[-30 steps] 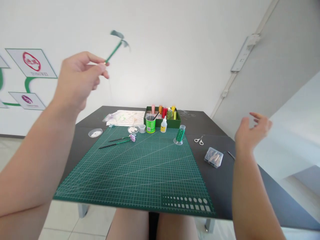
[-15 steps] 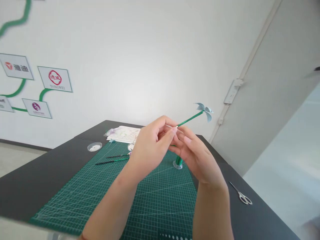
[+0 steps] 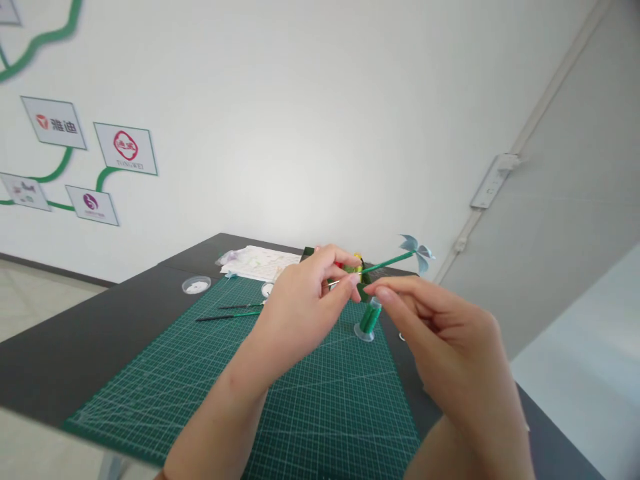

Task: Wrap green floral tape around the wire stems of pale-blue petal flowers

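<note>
My left hand (image 3: 313,300) is closed in a pinch around the stem of an artificial flower (image 3: 421,253). Its pale blue petals point to the right, and green thread wraps the stem (image 3: 387,262) above my fingers; bare wire shows below. Thumb and forefinger of my right hand (image 3: 440,320) are pressed together just below the stem, apart from my left fingers. Whatever sits in that pinch is too fine to make out. Behind the hands, a spool of green thread (image 3: 370,319) stands slightly tilted in view on the cutting mat (image 3: 310,400).
Two thin dark-handled tools (image 3: 227,316) lie on the mat's left side. Beyond are a clear round dish (image 3: 197,285) with white bits, white sheets (image 3: 260,261) and a small pale blue piece (image 3: 231,275). Yellow and red items are partly hidden behind my hands. A wall rises behind the black table (image 3: 145,300).
My right hand has come away from the left, moving right and closing into a pinch. The flower sits slightly lower in view, still in my left hand. The view has shifted a little.
</note>
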### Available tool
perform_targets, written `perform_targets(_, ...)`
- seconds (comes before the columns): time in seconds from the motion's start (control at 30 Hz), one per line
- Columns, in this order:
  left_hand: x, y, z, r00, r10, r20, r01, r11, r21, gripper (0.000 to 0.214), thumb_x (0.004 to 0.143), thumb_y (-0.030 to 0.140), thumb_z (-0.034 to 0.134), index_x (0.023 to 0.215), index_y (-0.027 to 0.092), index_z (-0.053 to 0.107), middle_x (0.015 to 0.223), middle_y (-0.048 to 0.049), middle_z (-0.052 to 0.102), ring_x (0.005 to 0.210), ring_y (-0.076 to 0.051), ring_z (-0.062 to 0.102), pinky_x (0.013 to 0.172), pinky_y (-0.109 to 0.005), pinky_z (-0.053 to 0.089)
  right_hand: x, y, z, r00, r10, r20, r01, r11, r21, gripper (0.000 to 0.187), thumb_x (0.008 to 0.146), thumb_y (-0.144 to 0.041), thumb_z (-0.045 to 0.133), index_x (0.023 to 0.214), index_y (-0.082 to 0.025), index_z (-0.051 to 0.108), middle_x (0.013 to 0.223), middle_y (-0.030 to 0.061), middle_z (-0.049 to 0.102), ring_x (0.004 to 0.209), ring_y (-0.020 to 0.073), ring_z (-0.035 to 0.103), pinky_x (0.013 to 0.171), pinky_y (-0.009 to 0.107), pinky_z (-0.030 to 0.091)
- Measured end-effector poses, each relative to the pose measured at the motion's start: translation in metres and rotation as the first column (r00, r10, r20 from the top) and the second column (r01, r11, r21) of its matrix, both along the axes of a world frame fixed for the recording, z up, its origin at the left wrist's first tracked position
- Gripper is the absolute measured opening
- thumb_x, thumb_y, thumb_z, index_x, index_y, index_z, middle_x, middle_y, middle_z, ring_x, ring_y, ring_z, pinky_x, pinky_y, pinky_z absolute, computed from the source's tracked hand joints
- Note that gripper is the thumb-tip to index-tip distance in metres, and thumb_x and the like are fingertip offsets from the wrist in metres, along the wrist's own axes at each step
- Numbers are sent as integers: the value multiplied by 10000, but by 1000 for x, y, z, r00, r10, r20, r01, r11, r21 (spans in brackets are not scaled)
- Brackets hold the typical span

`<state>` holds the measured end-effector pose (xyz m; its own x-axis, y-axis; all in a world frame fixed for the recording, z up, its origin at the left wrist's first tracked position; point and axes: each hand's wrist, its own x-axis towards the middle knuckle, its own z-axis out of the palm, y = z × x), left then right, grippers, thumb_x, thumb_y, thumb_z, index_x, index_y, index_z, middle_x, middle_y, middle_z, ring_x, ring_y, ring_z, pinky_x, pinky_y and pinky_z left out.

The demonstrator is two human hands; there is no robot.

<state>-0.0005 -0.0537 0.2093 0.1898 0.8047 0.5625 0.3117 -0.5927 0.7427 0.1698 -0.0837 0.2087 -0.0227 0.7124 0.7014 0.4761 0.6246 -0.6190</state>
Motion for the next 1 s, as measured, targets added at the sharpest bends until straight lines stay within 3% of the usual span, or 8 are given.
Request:
perform_targets(0.2,-9,0,2,968,-26,-248,22,1000,-17,150,931,209,568,823,214,672,778,19,757,659,-145,641,565,-258,383,22,-14,-2,999,29,-32,-26,995,96,112,901,-316,745,914,-346,852,556,-18,628,478,130,502,383,256,315)
perform_targets(0.37,-14,-5,1,925,-123,-360,112,992,-51,179,897,180,578,759,225,682,736,38,739,635,-140,624,549,-258,350,34,-17,-5,995,23,-101,-9,991,135,141,894,-293,771,950,-393,852,550,-32,640,475,115,461,413,250,354)
perform_targets(0.5,-17,-12,-1,890,-182,-418,170,983,-66,167,905,187,598,772,232,686,714,49,724,616,-126,611,548,-252,346,38,-3,-6,995,10,-100,5,988,152,140,868,-274,793,937,-377,859,553,-26,652,475,114,469,426,252,381)
perform_targets(0.63,-19,-16,-2,871,-229,-435,221,973,-69,156,920,179,601,800,240,680,721,67,735,618,-118,630,571,-239,366,38,18,-5,990,76,-120,-64,993,101,101,857,-287,789,899,-339,863,598,-5,686,564,157,608,505,286,494)
perform_targets(0.8,-18,-22,0,861,-263,-435,266,962,-55,159,923,164,634,784,232,668,692,91,724,571,-92,606,563,-231,369,30,36,-2,973,160,-165,-162,987,-2,92,836,-285,778,865,-304,863,469,-28,563,611,192,658,547,311,531)
perform_targets(1.0,-17,-29,3,926,-191,-327,204,979,6,171,963,197,597,811,237,663,672,84,698,508,-79,543,508,-220,359,32,59,-9,975,159,-157,-173,982,-81,132,851,-344,768,915,-280,864,500,-18,610,698,211,702,629,338,570)
